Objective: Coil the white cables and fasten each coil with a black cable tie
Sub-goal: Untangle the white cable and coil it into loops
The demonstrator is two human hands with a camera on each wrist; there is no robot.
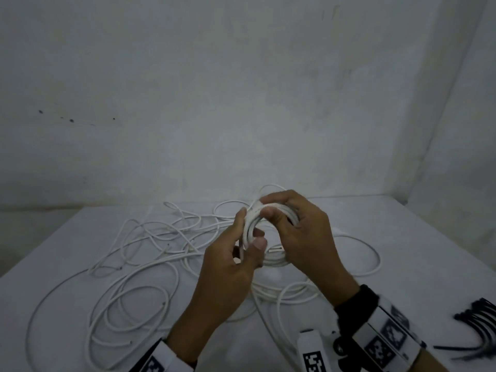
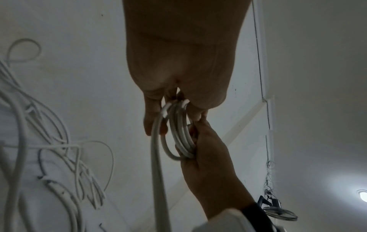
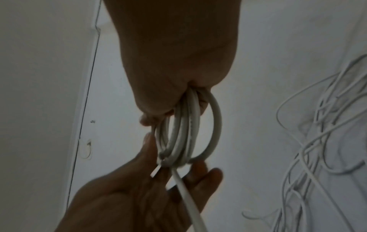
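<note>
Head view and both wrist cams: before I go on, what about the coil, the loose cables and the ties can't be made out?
- Coil: how many turns; head view, left hand and right hand cover parts of it.
- Coil's free end: wrist views, strand runs off the bottom edge.
- Black cable ties: count; head view, cut by the right edge, blurred.
- Loose white cables: how many separate ones; tangled, overlapping.

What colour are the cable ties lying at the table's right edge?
Black: the cable ties form a dark bundle, clearest in the head view.
</note>
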